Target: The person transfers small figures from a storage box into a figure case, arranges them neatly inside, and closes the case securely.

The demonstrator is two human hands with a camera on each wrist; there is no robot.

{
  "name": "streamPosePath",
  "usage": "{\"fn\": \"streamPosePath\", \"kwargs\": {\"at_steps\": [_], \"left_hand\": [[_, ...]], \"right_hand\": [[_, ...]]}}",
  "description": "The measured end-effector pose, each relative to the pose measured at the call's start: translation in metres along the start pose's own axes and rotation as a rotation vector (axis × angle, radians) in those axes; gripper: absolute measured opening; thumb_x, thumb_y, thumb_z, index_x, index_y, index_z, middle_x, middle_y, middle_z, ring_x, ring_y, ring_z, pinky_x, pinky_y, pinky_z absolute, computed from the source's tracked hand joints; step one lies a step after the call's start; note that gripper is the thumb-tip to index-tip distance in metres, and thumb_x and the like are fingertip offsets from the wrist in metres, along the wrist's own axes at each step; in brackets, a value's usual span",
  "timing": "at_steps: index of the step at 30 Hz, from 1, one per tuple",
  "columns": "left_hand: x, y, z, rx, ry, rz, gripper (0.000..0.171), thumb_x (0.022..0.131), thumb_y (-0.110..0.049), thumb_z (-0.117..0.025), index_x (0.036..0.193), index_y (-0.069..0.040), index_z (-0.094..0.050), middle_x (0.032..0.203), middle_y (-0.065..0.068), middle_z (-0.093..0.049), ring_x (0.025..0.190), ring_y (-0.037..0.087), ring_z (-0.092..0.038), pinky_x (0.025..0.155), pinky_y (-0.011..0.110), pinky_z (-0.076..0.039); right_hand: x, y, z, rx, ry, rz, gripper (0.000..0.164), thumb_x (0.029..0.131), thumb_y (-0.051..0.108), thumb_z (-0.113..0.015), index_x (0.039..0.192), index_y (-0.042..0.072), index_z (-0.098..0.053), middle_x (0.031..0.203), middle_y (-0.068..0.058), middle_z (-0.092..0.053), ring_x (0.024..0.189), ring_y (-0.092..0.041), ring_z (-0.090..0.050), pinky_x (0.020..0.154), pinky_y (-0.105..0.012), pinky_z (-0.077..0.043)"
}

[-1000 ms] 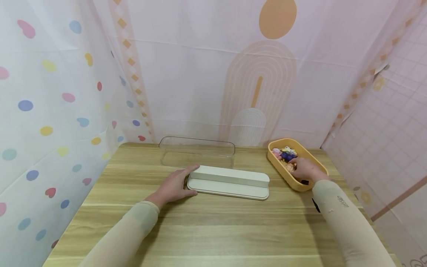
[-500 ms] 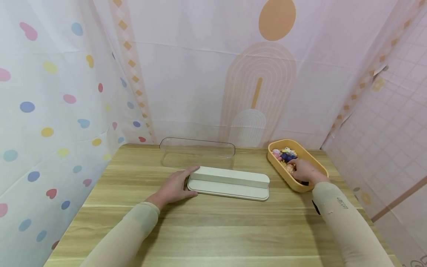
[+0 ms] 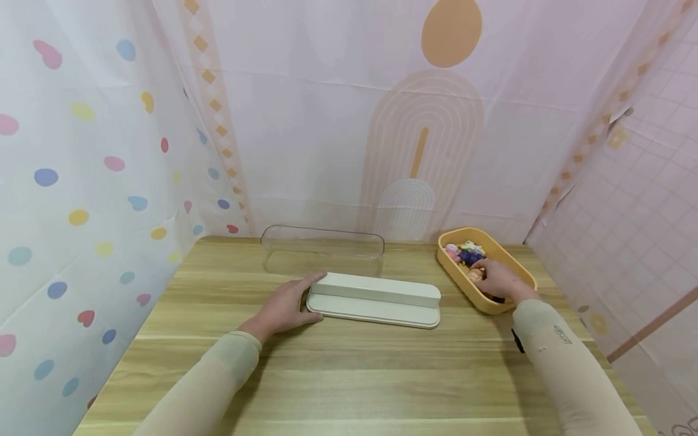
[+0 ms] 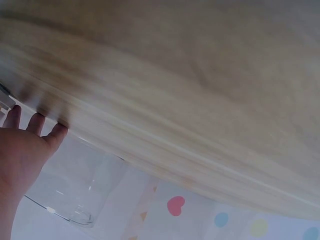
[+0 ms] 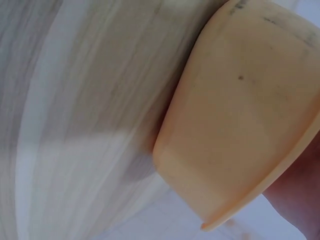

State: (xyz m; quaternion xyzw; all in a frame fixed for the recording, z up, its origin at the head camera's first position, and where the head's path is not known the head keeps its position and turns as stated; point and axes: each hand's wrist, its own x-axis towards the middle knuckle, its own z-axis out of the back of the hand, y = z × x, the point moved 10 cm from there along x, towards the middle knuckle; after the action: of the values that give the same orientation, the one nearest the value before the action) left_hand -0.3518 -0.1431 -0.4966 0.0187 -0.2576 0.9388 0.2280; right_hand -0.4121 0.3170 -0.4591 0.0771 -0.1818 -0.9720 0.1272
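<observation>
In the head view my left hand (image 3: pixel 280 309) rests at the left end of a white stepped display base (image 3: pixel 376 300), thumb along its front edge and index finger at the back. The left wrist view shows the spread fingers (image 4: pixel 34 122) extended. My right hand (image 3: pixel 501 280) reaches into a yellow tray (image 3: pixel 455 272), its fingers curled down onto a small tan figurine (image 3: pixel 476 275); its fingertips are partly hidden. Beside it in the tray lie a dark blue figurine (image 3: pixel 471 257) and a pink figurine (image 3: pixel 451 251). In the right wrist view the tray wall (image 5: pixel 235 110) hides the fingers.
A clear plastic cover (image 3: pixel 322 245) stands behind the white base, near the back curtain (image 3: pixel 327 151). A dotted curtain (image 3: pixel 109 181) hangs at the left. The wooden table (image 3: pixel 371 375) extends in front of the base.
The tan figurine and the right hand's fingers have shifted very slightly inside the tray. My left hand stays at the base's left end.
</observation>
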Motion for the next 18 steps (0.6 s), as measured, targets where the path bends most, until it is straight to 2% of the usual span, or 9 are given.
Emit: {"fn": "streamPosePath", "kwargs": {"at_steps": [6, 13, 18], "left_hand": [[-0.001, 0.0, -0.001, -0.01, -0.001, 0.004, 0.1, 0.086, -0.04, -0.092, 0.168, -0.028, -0.036, 0.161, 0.014, -0.055, 0.141, 0.045, -0.057, 0.119, 0.065, -0.042], [0.0, 0.0, -0.001, -0.013, -0.001, 0.002, 0.101, 0.086, -0.039, -0.091, 0.168, -0.028, -0.035, 0.163, 0.013, -0.054, 0.142, 0.045, -0.056, 0.12, 0.065, -0.041], [0.001, 0.001, -0.001, -0.007, -0.004, -0.004, 0.101, 0.086, -0.039, -0.092, 0.168, -0.028, -0.035, 0.162, 0.013, -0.054, 0.141, 0.045, -0.057, 0.119, 0.065, -0.041]], "right_hand": [[-0.006, -0.01, 0.004, 0.124, -0.036, -0.041, 0.039, 0.09, 0.015, -0.077, 0.12, -0.007, -0.065, 0.089, -0.01, -0.064, 0.078, -0.019, -0.058, 0.069, -0.029, -0.047], [-0.015, -0.027, 0.001, 0.392, -0.017, -0.173, 0.05, 0.091, 0.015, -0.078, 0.128, -0.008, -0.054, 0.099, -0.015, -0.067, 0.075, -0.014, -0.069, 0.066, -0.027, -0.059], [-0.017, -0.031, 0.003, 0.419, -0.019, -0.217, 0.058, 0.094, 0.02, -0.079, 0.134, -0.009, -0.049, 0.109, -0.02, -0.064, 0.081, -0.017, -0.07, 0.069, -0.027, -0.06]]}}
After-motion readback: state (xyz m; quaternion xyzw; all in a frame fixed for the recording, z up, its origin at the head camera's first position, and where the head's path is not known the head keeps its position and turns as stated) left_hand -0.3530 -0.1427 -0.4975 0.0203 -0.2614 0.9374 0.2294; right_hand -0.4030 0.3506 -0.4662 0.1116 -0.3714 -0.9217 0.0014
